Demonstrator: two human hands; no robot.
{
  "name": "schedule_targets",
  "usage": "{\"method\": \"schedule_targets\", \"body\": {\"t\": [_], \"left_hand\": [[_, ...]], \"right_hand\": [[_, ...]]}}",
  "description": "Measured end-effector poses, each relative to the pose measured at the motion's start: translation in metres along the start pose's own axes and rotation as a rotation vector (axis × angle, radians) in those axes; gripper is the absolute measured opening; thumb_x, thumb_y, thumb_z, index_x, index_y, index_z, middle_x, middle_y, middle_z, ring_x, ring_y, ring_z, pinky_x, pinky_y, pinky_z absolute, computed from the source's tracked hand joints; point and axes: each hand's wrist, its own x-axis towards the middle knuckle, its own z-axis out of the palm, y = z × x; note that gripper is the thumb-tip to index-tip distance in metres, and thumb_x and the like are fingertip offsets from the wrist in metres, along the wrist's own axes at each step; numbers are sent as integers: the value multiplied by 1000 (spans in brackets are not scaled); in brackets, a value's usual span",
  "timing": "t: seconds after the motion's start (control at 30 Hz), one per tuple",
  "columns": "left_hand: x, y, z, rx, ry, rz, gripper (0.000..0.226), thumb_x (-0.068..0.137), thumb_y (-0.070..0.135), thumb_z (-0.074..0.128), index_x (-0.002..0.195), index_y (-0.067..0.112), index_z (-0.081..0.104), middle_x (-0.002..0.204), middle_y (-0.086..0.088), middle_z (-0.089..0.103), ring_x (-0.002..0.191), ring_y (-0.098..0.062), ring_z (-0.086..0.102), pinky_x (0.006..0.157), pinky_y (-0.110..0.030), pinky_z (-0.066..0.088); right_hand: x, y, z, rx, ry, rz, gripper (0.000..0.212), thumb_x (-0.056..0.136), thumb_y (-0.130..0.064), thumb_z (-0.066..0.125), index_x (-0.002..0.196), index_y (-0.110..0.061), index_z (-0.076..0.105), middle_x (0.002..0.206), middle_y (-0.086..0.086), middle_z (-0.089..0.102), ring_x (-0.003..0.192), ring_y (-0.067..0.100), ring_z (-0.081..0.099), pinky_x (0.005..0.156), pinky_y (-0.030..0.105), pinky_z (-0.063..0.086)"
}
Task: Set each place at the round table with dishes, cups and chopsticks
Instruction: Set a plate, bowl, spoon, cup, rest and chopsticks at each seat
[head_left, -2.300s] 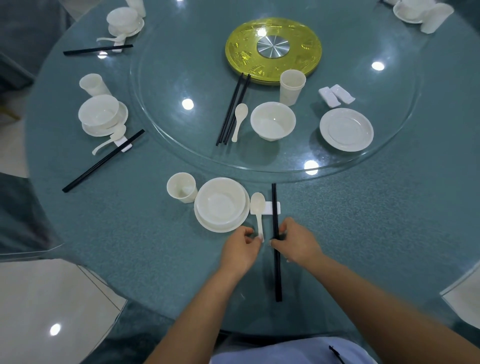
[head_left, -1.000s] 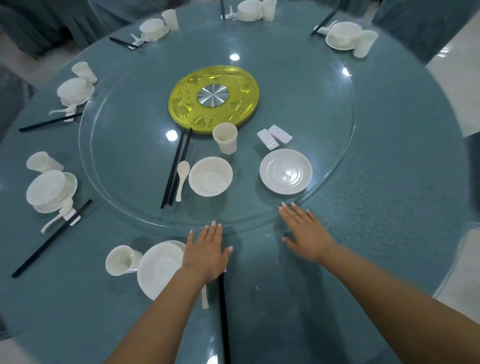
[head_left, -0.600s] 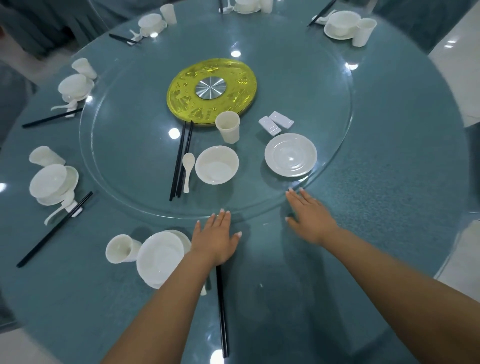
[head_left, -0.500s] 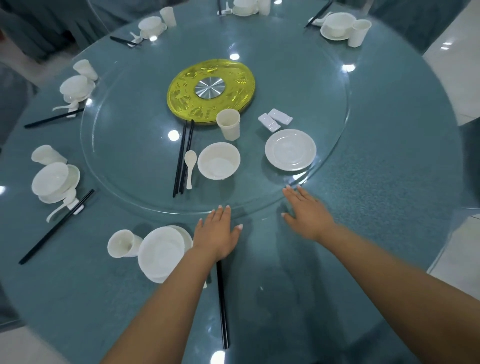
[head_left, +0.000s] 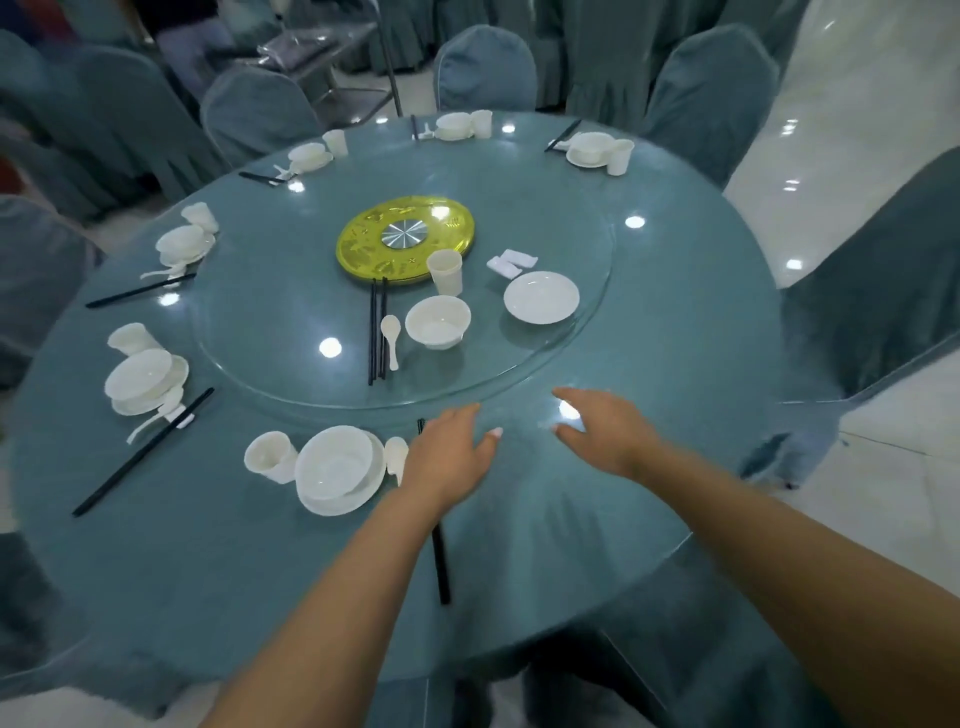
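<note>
Both hands flat and empty, right hand (head_left: 605, 434) nearer the plate (head_left: 541, 297), dead ahead on the turntable (head_left: 270, 332); left hand (head_left: 449, 452) trails.

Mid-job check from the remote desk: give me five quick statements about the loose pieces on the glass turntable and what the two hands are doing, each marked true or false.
1. Both hands are holding nothing. True: the left hand and right hand are open over the table.
2. The loose cup on the turntable lies tipped over. False: it stands upright beside the yellow centre disc.
3. The loose bowl sits on the loose plate. False: they are apart, the bowl left of the plate.
4. A spoon lies between the loose chopsticks and the bowl. True.
5. Two white chopstick rests lie on the turntable, beyond the plate. True.
</note>
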Motion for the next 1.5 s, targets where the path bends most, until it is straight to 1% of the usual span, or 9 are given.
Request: {"method": "schedule_targets", "body": {"t": [0.1,0.2,0.37,0.5,0.73,0.9,1.03,1.3,1.5], "left_hand": [[-21,20,-9,-1,12,28,55,97,47,44,144,18,39,147,-4,42,136,-24,37,110,-36,32],[-42,41,-21,6,38,67,54,97,47,44,141,18,42,145,-4,45,134,-23,39,109,-36,34],[-65,72,-32,20,88,87,53,97,47,44,142,18,41,146,-3,43,135,-23,38,107,-34,32],[-79,104,-29,22,123,91,53,96,47,45,141,18,43,145,-3,46,133,-23,40,107,-35,35],[-114,184,9,-6,175,49,52,97,46,46,141,18,43,145,-3,45,134,-22,40,107,-33,32],[-136,241,44,-51,189,7,53,96,46,48,139,17,46,144,-4,47,133,-23,41,110,-35,32],[-150,275,61,-61,193,-2,52,96,47,47,139,19,46,144,-2,47,133,-21,42,110,-36,33],[-142,310,75,-31,173,51,52,96,47,47,139,19,46,144,-1,46,134,-21,41,110,-35,33],[-125,330,87,3,132,101,51,96,47,47,139,19,46,144,-1,47,133,-21,42,108,-33,32]], "right_hand": [[-34,-1,-22,-1,24,15,54,96,-40,49,146,-21,37,145,4,47,134,24,41,109,33,28],[-63,3,-43,-22,48,26,55,96,-43,48,146,-22,37,144,5,47,133,26,42,109,35,31],[-92,14,-71,-9,51,35,55,97,-42,48,146,-22,36,145,5,46,133,26,42,110,37,32],[-114,35,-86,-3,62,17,55,97,-42,48,146,-22,35,147,4,44,134,25,41,110,36,32],[-166,98,-111,-30,63,-53,54,97,-40,48,146,-22,36,148,2,43,134,23,40,111,35,31],[-208,151,-130,-26,49,-99,54,96,-39,49,145,-21,37,148,2,43,135,24,39,111,35,30],[-231,181,-144,-37,49,-126,54,96,-39,48,146,-21,36,149,1,42,135,24,39,111,37,30],[-253,210,-160,4,86,-96,53,96,-39,49,145,-21,37,147,2,44,133,24,41,110,39,33],[-256,229,-162,-22,110,-55,52,95,-39,50,144,-21,39,143,3,48,130,25,44,108,38,35]]}}
